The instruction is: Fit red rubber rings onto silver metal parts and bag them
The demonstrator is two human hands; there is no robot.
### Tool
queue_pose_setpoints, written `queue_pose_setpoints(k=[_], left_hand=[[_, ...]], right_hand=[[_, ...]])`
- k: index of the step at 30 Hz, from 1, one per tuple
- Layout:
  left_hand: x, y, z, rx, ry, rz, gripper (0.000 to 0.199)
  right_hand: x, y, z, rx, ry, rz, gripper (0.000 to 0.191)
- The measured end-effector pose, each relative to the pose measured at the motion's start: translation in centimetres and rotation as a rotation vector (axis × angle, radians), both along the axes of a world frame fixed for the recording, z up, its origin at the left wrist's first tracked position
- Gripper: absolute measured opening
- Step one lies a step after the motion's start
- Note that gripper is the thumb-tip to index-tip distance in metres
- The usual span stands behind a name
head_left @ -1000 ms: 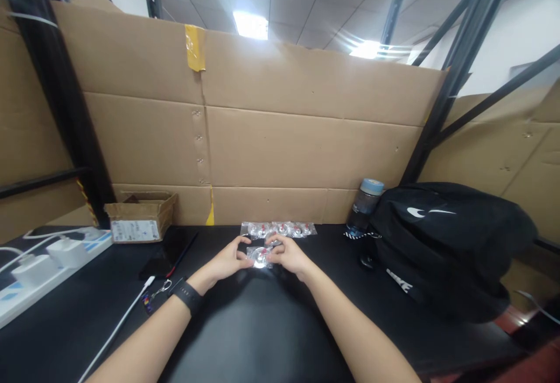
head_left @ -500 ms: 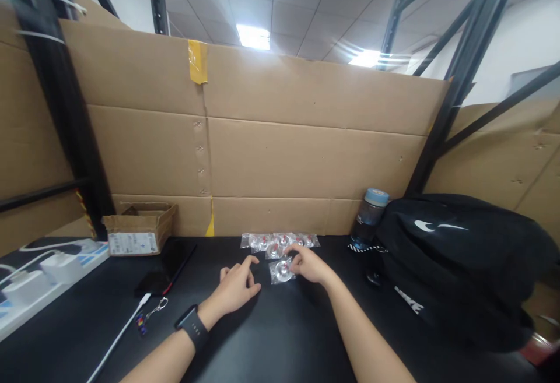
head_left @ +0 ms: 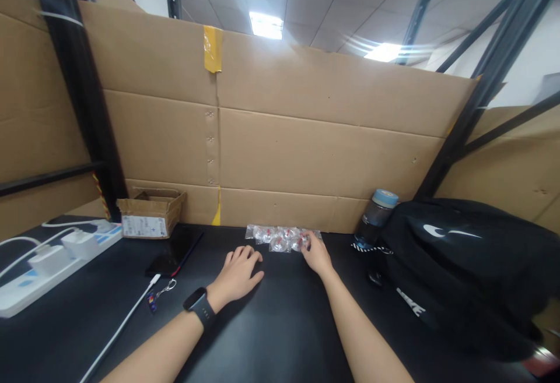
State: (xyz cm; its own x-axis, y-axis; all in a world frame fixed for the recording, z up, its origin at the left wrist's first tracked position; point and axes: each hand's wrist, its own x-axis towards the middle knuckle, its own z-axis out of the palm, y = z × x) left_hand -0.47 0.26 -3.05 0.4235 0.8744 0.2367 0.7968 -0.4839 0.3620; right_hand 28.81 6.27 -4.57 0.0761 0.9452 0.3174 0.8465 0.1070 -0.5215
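Observation:
Several small clear plastic packets (head_left: pixel 265 234), each with a round, shiny piece and a red spot inside, lie in a cluster along the foot of the cardboard wall. My right hand (head_left: pixel 318 256) is at the right end of this cluster, thumb and fingers closed on one clear packet (head_left: pixel 297 245) in the front row; its right part is hidden under the fingers. Beside it another packet (head_left: pixel 280 243) lies flat. My left hand (head_left: pixel 238 273), with a black watch (head_left: pixel 199 306) on the wrist, rests palm down on the table, fingers spread, holding nothing.
On the left are a small open carton (head_left: pixel 151 215), a dark phone (head_left: pixel 170 257), a keychain (head_left: pixel 160 294), a white cable (head_left: pixel 120 330) and a power strip (head_left: pixel 61 266). To the right stand a blue-capped bottle (head_left: pixel 375 217) and a black bag (head_left: pixel 464 278). Cardboard (head_left: pixel 280 155) walls the back.
My right hand has carried a packet away from me, from in front of the cluster to its right end. My left hand has flattened onto the table. The view has shifted slightly.

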Motion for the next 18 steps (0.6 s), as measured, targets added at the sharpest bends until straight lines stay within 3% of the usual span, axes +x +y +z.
queue_pose_setpoints(k=[4,10,15,18], left_hand=[[-1.3,1.0,-0.6,-0.018,0.006,-0.015,0.042],[-3.5,2.0,-1.1,-0.047,-0.035,-0.146,0.039],[-4.6,2.5,-1.7,-0.052,0.017,-0.027,0.050],[-4.8,3.0,-2.4,-0.036,0.035,0.048,0.058]], right_hand=[[0.0,-0.5,-0.4,0.014,0.059,0.040,0.035],[0.1,-0.7,-1.7,0.023,0.219,0.057,0.039],[0.7,-1.4,-0.7,-0.107,-0.014,-0.025,0.049],[1.5,-2.1,0.3,-0.224,-0.168,-0.054,0.065]])
